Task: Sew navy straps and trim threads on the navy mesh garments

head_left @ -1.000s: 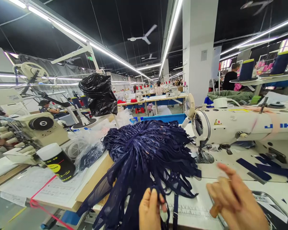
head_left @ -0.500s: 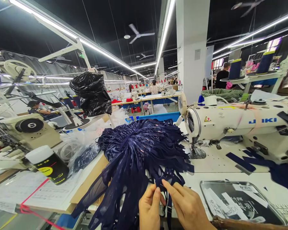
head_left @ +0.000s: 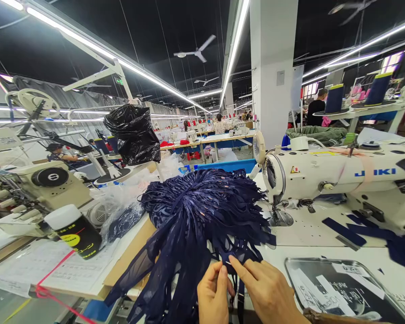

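Observation:
A large bundle of navy garment pieces (head_left: 189, 202) with sheer fabric and thin straps lies piled on the table, its ends hanging over the front edge. At its lower right, my left hand (head_left: 214, 290) pinches a navy strap (head_left: 234, 256) between thumb and forefinger. Close beside it, my right hand (head_left: 263, 288) has its fingers closed on the same strap, the index finger lying along it. Dark straps hang below between both hands. The fingertips partly hide the held portion.
A white JUKI sewing machine (head_left: 330, 168) stands at right, with navy scraps (head_left: 344, 231) on its bed. In front lies a metal tray (head_left: 340, 265) with paper slips. On the left are a black container (head_left: 77, 236), papers, a black plastic bag (head_left: 133, 135) and another machine (head_left: 56, 177).
The view has shifted slightly, so everything sits a little farther right. Both hands still pinch the strap at nearly the same spot.

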### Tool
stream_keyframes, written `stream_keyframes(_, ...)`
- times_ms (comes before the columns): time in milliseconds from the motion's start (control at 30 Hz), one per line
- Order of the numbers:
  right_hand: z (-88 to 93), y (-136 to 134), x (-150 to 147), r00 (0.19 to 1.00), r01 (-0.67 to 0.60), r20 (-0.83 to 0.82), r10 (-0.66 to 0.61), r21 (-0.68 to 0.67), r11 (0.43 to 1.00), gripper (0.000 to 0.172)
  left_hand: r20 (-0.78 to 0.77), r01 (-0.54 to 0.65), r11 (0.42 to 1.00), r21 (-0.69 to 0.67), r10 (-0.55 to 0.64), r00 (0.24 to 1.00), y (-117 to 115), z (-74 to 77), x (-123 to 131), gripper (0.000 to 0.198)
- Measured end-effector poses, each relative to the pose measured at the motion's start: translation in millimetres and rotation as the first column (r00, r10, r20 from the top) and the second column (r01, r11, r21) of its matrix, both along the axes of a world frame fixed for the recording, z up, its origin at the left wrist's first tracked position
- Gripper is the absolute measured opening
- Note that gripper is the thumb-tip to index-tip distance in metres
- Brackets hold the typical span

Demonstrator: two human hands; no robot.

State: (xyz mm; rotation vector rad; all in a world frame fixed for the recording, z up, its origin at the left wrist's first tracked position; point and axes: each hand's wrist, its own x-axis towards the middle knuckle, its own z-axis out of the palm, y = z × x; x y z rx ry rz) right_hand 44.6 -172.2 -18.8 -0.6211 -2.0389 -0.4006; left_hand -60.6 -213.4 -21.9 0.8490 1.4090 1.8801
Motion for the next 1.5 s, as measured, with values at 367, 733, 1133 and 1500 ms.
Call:
stream_keyframes(367,-0.7,0,-2,1.0,-0.01,0.001,0.01,-0.023,1.0,0.037,-0.129,-0.055,0.998,0.026,0.057,0.99,1,-5.7,0,0.042)
stream_keyframes(733,0.1,0,-1,1.0,-0.02,0.019,0.02,-0.011,1.0,0.037,-0.298,-0.108,0.994,0.029,0.112,0.948,-1,-7.6,0,0.04)
stream_keyframes(1133,2.0,7,6,0.984,-0.167,0.052,0.168,-0.029,0.986,0.035,-0.348,-0.015,0.999,0.039,0.028,0.937,-1,-7.1,-7,0.038)
stream_keyframes(1500,-4.9,0,-3,0.541,-0.819,-0.841,-0.007,-0.525,-0.232,0.036,-0.628,0.096,0.972,0.217,0.064,0.776,1,-10.1,-6,0.032)
